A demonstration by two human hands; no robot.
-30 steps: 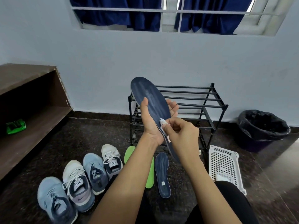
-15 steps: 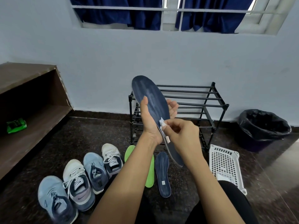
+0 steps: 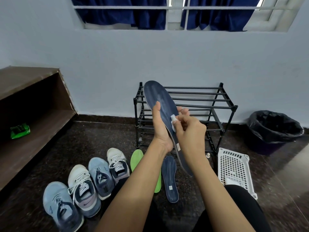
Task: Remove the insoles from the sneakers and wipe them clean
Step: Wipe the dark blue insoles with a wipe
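Head view shows the left hand (image 3: 161,131) clasping a long, flat navy insole (image 3: 160,97) upright at chest height, thumb laid along its front face and fingers wrapped behind. Its toe end is rounded and points up, and pale streaks run down the matte surface. The right hand (image 3: 190,134) pinches a small crumpled white wipe (image 3: 173,120) between thumb and fingertips and presses it against the insole's face, just beside the left thumb.

On the floor below the arms lie a second navy insole (image 3: 170,178), ribbed lengthwise with a small white tag near the heel, and next to it a bright green insole (image 3: 136,159), partly hidden by the left forearm. To their left, four laced sneakers (image 3: 83,190) sit side by side in a slanted row, two of pale blue mesh and two white with dark collars.

The floor (image 3: 83,139) is dark, speckled polished stone. A black tubular shoe rack (image 3: 200,97) stands against the pale blue wall (image 3: 150,56). A white plastic lattice basket (image 3: 234,168) lies to the right, and beyond it a bin (image 3: 275,126) lined with a glossy black bag. At left, a brown wooden shelf (image 3: 33,124) holds a green packet (image 3: 20,130). Navy curtains (image 3: 133,15) hang in the window above.
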